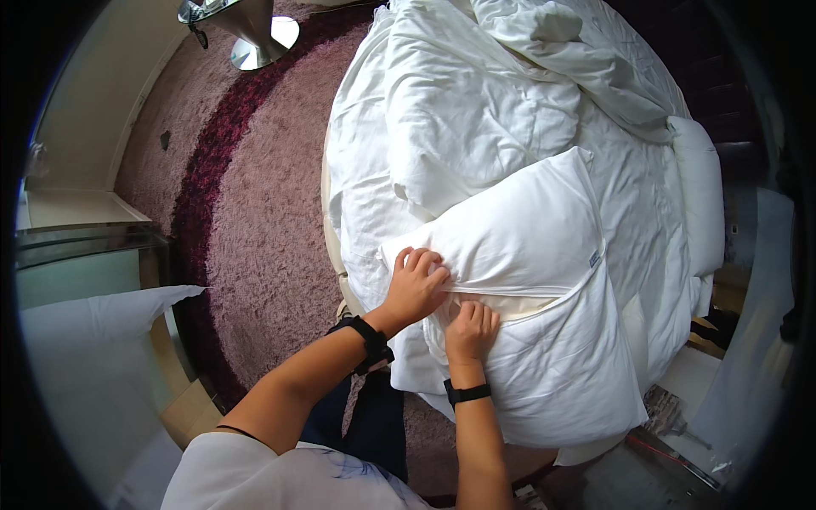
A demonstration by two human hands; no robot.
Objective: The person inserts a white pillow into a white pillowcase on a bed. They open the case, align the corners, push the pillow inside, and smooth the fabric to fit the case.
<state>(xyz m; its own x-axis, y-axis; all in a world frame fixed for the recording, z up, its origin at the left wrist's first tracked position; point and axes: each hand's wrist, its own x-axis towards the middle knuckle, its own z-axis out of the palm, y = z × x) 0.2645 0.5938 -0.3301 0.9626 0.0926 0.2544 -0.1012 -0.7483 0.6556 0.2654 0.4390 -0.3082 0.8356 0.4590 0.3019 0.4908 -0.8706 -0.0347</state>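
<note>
A white pillow (523,223) in a loose white pillowcase (561,376) lies across the near edge of a bed. Between the two stretches of white cloth a gap shows a cream inner fabric (510,306). My left hand (417,284) grips the cloth at the left end of this gap, its fingers curled over the upper part. Just below and to the right, my right hand (472,328) has its fingers curled on the lower edge of the gap. A small tag (595,258) is on the right seam. Both wrists wear black bands.
A rumpled white duvet (478,108) covers the bed's far part. Another white pillow (698,197) lies at the right edge. Left of the bed is a pink and dark-red carpet (274,191) with a shiny metal pedestal (258,38). White cloth (95,331) hangs at the lower left.
</note>
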